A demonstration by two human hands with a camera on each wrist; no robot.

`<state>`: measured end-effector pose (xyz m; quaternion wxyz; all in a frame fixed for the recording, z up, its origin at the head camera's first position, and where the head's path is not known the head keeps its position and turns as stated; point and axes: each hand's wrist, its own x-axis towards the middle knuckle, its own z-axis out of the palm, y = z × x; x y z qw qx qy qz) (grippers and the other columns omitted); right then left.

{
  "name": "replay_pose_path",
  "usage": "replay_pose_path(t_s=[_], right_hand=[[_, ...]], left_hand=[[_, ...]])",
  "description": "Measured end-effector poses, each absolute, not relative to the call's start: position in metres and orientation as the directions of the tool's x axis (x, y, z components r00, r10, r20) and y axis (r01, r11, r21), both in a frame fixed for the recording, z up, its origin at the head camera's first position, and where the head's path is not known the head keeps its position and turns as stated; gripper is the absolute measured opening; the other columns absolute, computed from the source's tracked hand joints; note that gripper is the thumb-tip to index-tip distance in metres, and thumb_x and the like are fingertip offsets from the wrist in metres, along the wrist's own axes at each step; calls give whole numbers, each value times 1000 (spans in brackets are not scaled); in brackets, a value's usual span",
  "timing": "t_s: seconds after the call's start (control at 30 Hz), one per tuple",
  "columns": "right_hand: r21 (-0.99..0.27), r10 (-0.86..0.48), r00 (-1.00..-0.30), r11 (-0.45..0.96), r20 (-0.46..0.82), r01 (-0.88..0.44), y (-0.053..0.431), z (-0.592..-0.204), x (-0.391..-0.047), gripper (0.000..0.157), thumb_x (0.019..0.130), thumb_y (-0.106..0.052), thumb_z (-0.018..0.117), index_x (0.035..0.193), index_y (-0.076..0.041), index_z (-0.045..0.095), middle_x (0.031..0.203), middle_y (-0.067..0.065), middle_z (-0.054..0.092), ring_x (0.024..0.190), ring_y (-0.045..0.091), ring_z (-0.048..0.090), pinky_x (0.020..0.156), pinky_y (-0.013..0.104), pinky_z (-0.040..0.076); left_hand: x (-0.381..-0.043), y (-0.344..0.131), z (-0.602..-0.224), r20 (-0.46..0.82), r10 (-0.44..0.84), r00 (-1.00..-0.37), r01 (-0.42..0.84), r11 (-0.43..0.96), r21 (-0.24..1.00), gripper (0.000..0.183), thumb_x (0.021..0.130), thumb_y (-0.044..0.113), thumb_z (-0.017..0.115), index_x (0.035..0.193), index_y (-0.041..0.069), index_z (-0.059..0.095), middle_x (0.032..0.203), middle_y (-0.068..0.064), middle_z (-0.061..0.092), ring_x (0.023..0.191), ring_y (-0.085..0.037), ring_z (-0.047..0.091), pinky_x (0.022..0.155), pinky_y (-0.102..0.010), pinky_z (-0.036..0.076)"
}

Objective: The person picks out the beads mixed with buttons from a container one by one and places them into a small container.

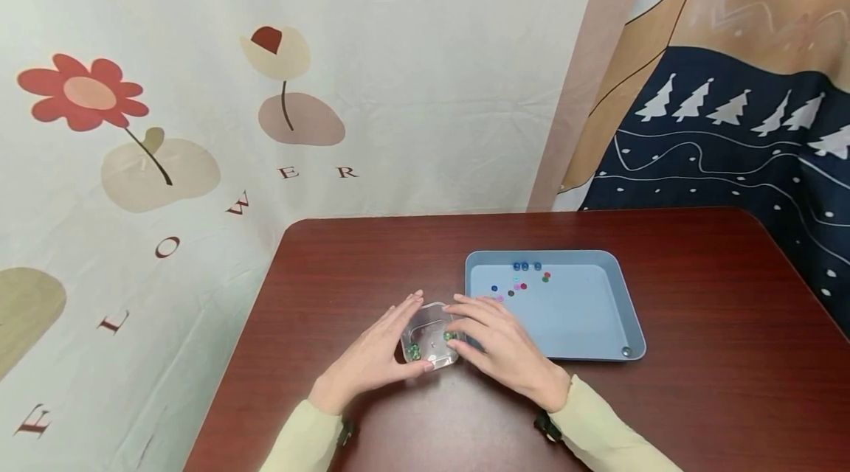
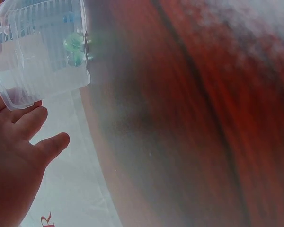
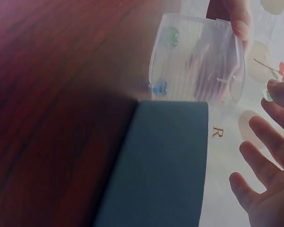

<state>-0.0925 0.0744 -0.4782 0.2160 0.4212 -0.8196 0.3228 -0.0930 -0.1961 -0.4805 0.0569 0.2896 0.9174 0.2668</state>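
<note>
On the table stands a clear plastic box [image 1: 432, 328] with green marbles [image 1: 414, 351] in its left corner. My left hand [image 1: 372, 358] holds the box, the fingers along its left side and the thumb at the near edge. My right hand [image 1: 501, 343] is over the box's right side. Between its thumb and index finger it pinches a green glass marble [image 3: 268, 95], while the other fingers are spread. Through the box wall, a bluish marble [image 3: 159, 87] shows in the right wrist view.
A light blue tray [image 1: 584, 310] stands just right of the box. Blue marbles [image 1: 525, 266] lie along its back, small coloured beads [image 1: 523, 286] at its left, and one dark glassy marble [image 1: 626, 352] in the near right corner. Printed cloth [image 1: 432, 88] hangs behind the table.
</note>
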Motion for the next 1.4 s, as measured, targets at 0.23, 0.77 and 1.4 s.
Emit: replay_pose_path(t_s=[0.23,0.77,1.4], right_hand=[[-341,-560,-558,450,612,-825,66,-482,-93,20,98,-29,73,111,-15,77,133,4,68,132,30,59,109,52,47],[-371,-555,-582,452,595,-811,63,-489,-95,21,90,-23,82,109,-14,77,131,5,69,130,32,60,102,56,50],[-434,-558,-640,470,529,-769,75,-479,-88,26,96,-29,76,117,-14,76,135,3,67,136,28,56,106,59,48]], left_hand=[[-92,-196,-480,41,554,-831,491,699,519,102,88,61,73,164,8,29,170,-2,26,153,-21,31,125,-45,25],[-91,-196,-479,25,540,-841,468,705,533,100,86,61,74,163,12,33,171,2,25,154,-18,30,125,-43,25],[-91,-196,-480,30,539,-842,464,692,553,101,85,59,77,162,10,34,170,3,26,153,-20,31,125,-43,24]])
